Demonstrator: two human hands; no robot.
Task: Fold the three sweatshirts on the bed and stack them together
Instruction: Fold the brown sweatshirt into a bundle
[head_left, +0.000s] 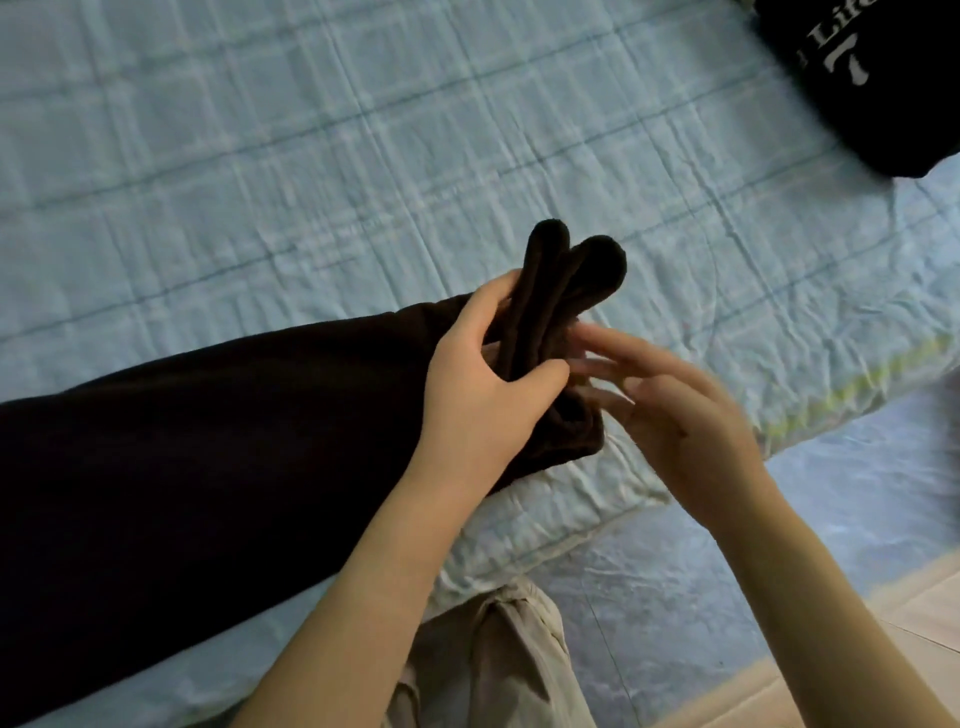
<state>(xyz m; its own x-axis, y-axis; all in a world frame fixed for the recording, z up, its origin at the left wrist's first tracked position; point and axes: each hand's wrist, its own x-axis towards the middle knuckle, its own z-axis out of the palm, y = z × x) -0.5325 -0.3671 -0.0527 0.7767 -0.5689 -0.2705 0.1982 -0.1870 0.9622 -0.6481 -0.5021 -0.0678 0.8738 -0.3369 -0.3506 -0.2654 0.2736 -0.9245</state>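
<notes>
Sweatshirts first: our dark brown sweatshirt (208, 447) runs lengthwise off the left edge, its bunched end pointing up-right, gripped by our left hand (483, 395). Right hand (670, 410), blurred, fingers spread beside it. Black printed sweatshirt (878, 88) is cropped top-right on the bed (363, 130).

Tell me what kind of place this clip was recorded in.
Most likely a bedroom at home. A bed with a light blue checked quilt fills the view, sweatshirts lie on it, a dark brown one and a black printed one, and pale floor tiles show beside the bed.
</notes>
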